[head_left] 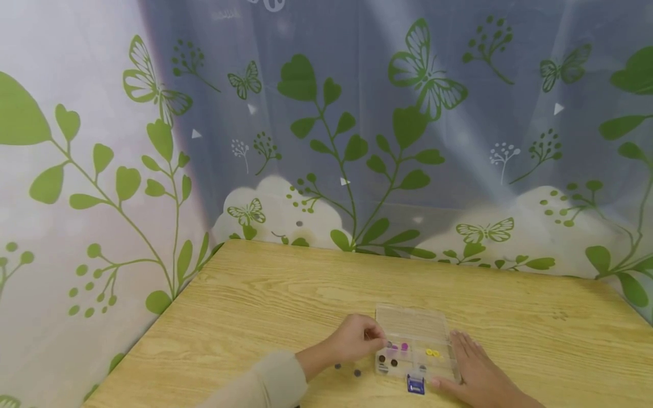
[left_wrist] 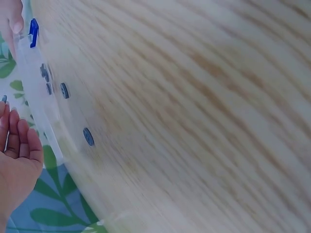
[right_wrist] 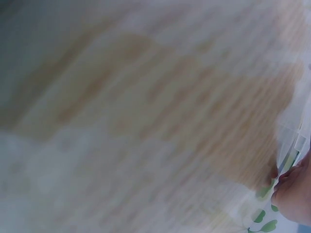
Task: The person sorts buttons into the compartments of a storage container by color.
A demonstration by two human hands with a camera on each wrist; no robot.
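A clear plastic compartment box [head_left: 455,362] lies on the table with its lid [head_left: 412,321] raised at the back and a blue latch [head_left: 415,385] at the front. My left hand [head_left: 356,338] is over its left compartments, pinching a small grey button [left_wrist: 4,98] between thumb and fingertips. Inside sit purple buttons [head_left: 405,347], yellow buttons [head_left: 432,353] and dark buttons [head_left: 394,363], in separate compartments. Against the box's right side rests my right hand [head_left: 479,371], its fingers straight and the thumb near the front edge.
Two dark grey buttons, one nearer the box [left_wrist: 65,91] and one farther off [left_wrist: 88,136], lie loose on the wooden table [head_left: 285,283] left of the box. A patterned cloth [head_left: 326,124] with green leaves and butterflies hangs behind the table and along its left side.
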